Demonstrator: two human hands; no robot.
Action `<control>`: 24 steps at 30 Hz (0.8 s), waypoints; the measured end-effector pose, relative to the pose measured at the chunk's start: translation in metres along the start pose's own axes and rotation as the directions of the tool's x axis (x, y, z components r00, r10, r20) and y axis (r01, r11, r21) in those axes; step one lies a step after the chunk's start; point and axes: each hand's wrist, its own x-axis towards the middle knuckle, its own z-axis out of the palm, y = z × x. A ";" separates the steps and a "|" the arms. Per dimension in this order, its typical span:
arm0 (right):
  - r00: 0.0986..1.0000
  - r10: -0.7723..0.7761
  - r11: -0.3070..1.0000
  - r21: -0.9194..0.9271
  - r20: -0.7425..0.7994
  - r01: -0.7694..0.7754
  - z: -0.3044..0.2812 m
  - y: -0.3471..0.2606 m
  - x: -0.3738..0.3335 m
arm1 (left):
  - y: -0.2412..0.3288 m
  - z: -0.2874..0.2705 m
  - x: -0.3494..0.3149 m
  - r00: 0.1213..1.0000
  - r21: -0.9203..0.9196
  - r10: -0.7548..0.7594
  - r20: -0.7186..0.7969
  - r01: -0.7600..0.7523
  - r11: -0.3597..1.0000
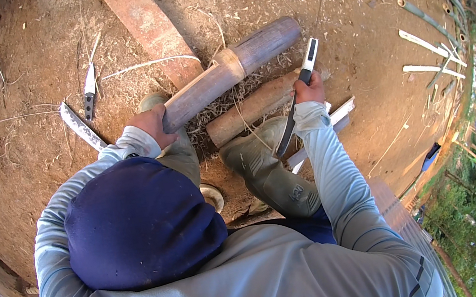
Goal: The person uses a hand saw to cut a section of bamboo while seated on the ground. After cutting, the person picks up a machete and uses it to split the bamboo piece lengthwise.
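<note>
My left hand (150, 126) is closed around the near left end of a thick bamboo section (204, 94). This section slants up to the right, with a raised node ring midway and its far part over the end of a reddish plank (152, 27). In my right hand (310, 90) is a long, slim tool (309, 60), gripped around its middle. It has a white upper end with a dark slot and a black curved lower part; its exact kind I cannot make out. A second bamboo section (253, 108) lies beneath the first, between it and my right boot (273, 168).
At the left lie a black-handled knife (90, 91) and a long, pale, mottled flat piece (80, 126). Split bamboo pieces (342, 112) sit beside my right forearm. Fibre shavings cover the dirt ahead. Bamboo poles (416, 11), pale strips (422, 44) and a blue-handled tool (431, 156) are at the right.
</note>
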 end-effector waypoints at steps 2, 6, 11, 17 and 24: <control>1.000 -0.018 1.000 0.006 -0.005 0.018 0.001 0.005 0.002 | 0.001 -0.001 0.000 1.000 -0.006 0.005 0.002 -0.005 1.000; 1.000 -0.005 1.000 -0.012 -0.014 0.005 0.006 0.001 -0.002 | 0.001 -0.003 -0.001 1.000 -0.015 0.003 -0.003 -0.003 1.000; 1.000 -0.030 0.999 -0.028 0.011 0.030 0.012 -0.012 -0.011 | -0.012 -0.004 0.007 0.997 -0.120 0.077 -0.021 -0.079 0.990; 0.995 -0.095 0.994 -0.057 0.029 0.097 0.009 0.011 -0.001 | -0.052 -0.018 0.041 0.975 -0.372 0.191 0.109 -0.139 0.918; 0.995 -0.084 0.989 -0.114 0.056 0.090 0.012 0.017 -0.007 | -0.082 -0.027 0.044 0.988 -0.444 0.110 0.107 -0.051 0.895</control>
